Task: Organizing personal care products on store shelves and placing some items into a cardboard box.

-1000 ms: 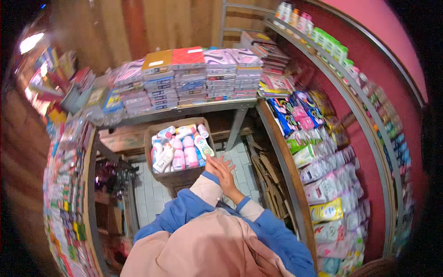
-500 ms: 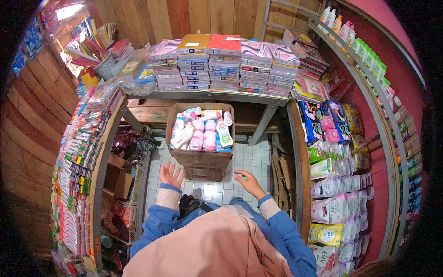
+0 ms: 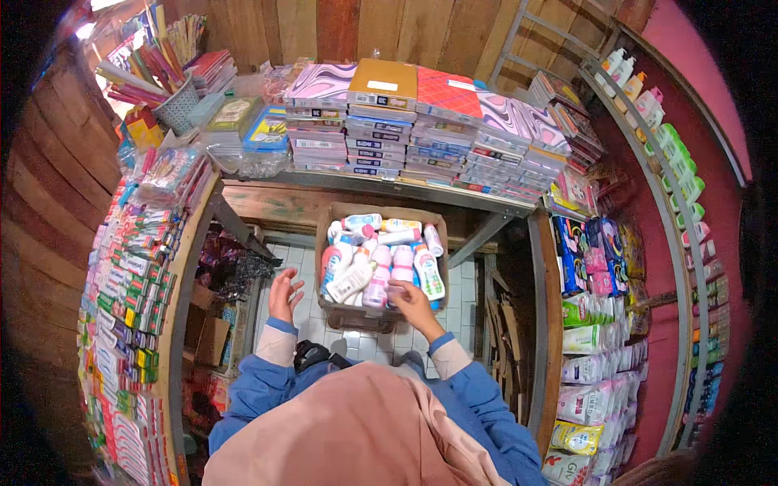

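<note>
A cardboard box [image 3: 324,220] full of plastic bottles is in front of me. White bottles [image 3: 352,283] and a pink bottle [image 3: 378,279] lie toward its near side, with a white bottle with a green-marked label [image 3: 430,277] at the right. My right hand [image 3: 415,306] reaches over the near rim, its fingers slightly bent and apart by the pink bottles; whether they touch one I cannot tell. Left of the box, my left hand [image 3: 285,297] is raised in the air, fingers spread and holding nothing.
Stacked boxed books [image 3: 381,113] stand on a table [image 3: 324,180] behind the box. Small packets cover the left shelf [image 3: 134,283]; pouches [image 3: 583,368] fill the right one. Table legs flank the box, which is above a tiled floor [image 3: 466,300].
My right hand has moved forward to the near side of the box. My left hand has turned and stays raised left of the box. The view has shifted, so the box appears farther right.
</note>
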`<move>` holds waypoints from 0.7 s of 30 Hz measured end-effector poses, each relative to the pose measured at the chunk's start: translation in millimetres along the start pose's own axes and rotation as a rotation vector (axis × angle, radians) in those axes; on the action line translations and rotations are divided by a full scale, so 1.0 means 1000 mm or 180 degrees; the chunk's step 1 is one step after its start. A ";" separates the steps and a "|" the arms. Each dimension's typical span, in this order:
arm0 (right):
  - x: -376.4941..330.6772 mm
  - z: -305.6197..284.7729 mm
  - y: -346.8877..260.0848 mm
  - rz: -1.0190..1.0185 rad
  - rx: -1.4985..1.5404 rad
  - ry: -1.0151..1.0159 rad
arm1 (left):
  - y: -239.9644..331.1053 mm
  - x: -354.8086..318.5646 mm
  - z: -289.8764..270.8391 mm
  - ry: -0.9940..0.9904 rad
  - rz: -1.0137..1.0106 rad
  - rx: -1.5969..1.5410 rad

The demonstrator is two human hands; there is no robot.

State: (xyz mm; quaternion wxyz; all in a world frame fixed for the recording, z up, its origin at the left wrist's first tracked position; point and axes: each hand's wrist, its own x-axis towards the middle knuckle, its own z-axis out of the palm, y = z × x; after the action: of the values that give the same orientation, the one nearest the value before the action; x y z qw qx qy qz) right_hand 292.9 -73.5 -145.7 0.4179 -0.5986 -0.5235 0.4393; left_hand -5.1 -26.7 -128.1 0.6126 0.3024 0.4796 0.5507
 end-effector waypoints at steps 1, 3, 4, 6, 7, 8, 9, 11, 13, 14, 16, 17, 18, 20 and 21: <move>0.011 0.010 0.000 0.0022 0.0002 0.0030 | 0.001 0.013 -0.003 -0.0118 -0.0033 0.0215; 0.028 0.024 0.000 -0.0442 0.0082 0.0421 | -0.003 0.032 -0.005 -0.0291 -0.0146 0.0519; 0.034 0.029 -0.001 -0.0408 0.0095 0.0474 | -0.005 0.039 -0.007 -0.0338 -0.0179 0.0550; 0.045 0.034 -0.003 -0.0346 -0.0435 0.0410 | -0.009 0.056 -0.009 -0.0781 -0.0394 0.0698; 0.049 0.035 -0.006 -0.0394 -0.0593 0.0510 | -0.007 0.063 -0.004 -0.0952 -0.0435 0.0819; 0.052 0.037 -0.005 -0.0344 -0.0611 0.0551 | -0.008 0.072 -0.002 -0.0999 -0.0483 0.0817; 0.054 0.038 -0.005 -0.0294 -0.0552 0.0579 | -0.010 0.082 0.000 -0.1220 -0.0437 0.0947; 0.059 0.040 -0.002 -0.0342 -0.0404 0.0678 | -0.015 0.098 0.009 -0.1571 -0.0388 0.0880; 0.060 0.038 -0.005 -0.0120 -0.0446 0.0669 | -0.025 0.109 0.018 -0.1675 -0.0182 0.0902; 0.061 0.038 -0.010 0.0064 -0.0453 0.0641 | -0.029 0.114 0.022 -0.1747 0.0064 0.0950; 0.064 0.038 -0.021 -0.0005 -0.0601 0.0465 | -0.030 0.126 0.031 -0.1866 0.0064 0.0887; 0.066 0.039 -0.025 -0.0105 -0.0723 0.0280 | -0.030 0.130 0.036 -0.1897 0.0250 0.1001; 0.067 0.042 -0.026 -0.0079 -0.0729 0.0300 | -0.030 0.133 0.039 -0.1927 0.0439 0.1116; 0.072 0.047 -0.028 -0.0258 -0.0999 -0.0044 | -0.062 0.159 0.028 -0.2095 0.0774 0.1959; 0.073 0.049 -0.026 -0.0279 -0.0969 -0.0026 | -0.077 0.167 0.024 -0.2247 0.0797 0.2213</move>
State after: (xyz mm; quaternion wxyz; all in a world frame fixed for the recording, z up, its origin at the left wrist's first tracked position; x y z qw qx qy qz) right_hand 243.3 3.8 -140.3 0.3391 -0.6298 -0.6114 0.3386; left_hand 35.3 121.8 -231.4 0.5297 0.7110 0.3585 0.2921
